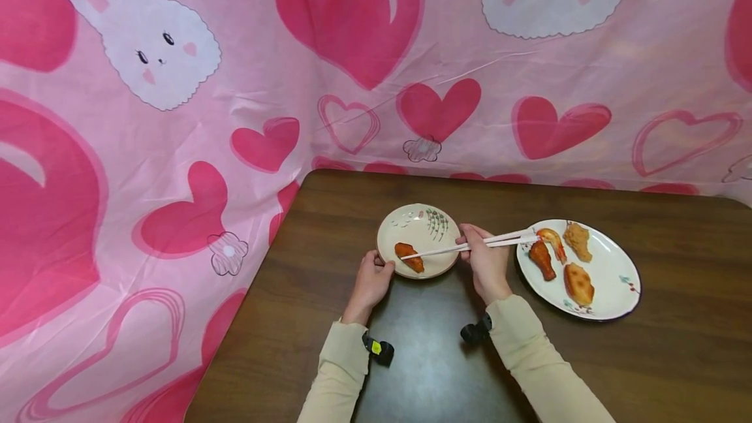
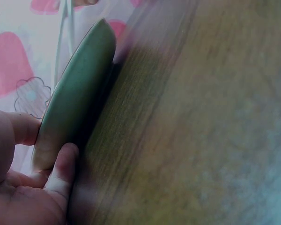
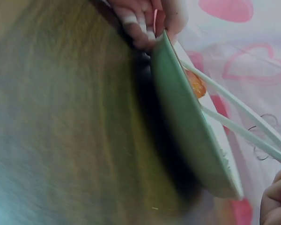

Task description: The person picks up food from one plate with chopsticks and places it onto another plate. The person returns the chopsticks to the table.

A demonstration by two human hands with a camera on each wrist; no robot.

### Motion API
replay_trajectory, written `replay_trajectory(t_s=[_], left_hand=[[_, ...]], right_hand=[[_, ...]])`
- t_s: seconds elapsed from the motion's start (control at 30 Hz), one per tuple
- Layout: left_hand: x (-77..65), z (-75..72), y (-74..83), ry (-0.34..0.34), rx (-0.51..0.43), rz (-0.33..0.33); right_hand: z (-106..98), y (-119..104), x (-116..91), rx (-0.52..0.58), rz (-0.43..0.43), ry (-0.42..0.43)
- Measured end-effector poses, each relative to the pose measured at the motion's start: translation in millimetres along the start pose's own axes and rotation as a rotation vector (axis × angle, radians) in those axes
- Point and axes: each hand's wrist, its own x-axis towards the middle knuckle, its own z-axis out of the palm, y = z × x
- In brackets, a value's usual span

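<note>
A small cream plate (image 1: 405,227) with a green plant pattern is near the table's far left part. Its lower left rim is pinched by my left hand (image 1: 373,279), the thumb and fingers around the edge in the left wrist view. On the plate lies a reddish-brown chicken wing piece (image 1: 409,257). My right hand (image 1: 487,263) holds a pair of white chopsticks (image 1: 431,252) over the plate's right rim. One chopstick tip overlaps the wing piece in the head view. In the right wrist view the chopsticks are spread apart beside the chicken (image 3: 195,84).
To the right stands a larger white plate (image 1: 611,273) with a dark rim. It bears a shrimp (image 1: 552,243), a drumstick (image 1: 542,260), a breaded piece (image 1: 578,241) and a golden-brown piece (image 1: 579,284). Pink heart-printed cloth (image 1: 364,123) hangs behind the wooden table (image 1: 675,358) and on its left.
</note>
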Motion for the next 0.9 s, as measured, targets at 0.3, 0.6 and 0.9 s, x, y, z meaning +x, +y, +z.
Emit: replay_trajectory(t_s=[0.3, 0.6, 0.9], left_hand=[[-2.6, 1.1, 1.4, 0.008, 0.006, 0.025], [1.4, 1.7, 0.9, 0.005, 0.018, -0.029], [-1.4, 1.0, 2.0, 0.008, 0.021, -0.017]], right_hand=[[-11, 15, 1, 0.158, 0.123, 0.076], [-17, 22, 0, 0.255, 0.177, 0.084], [-17, 24, -1, 0.248, 0.184, 0.073]])
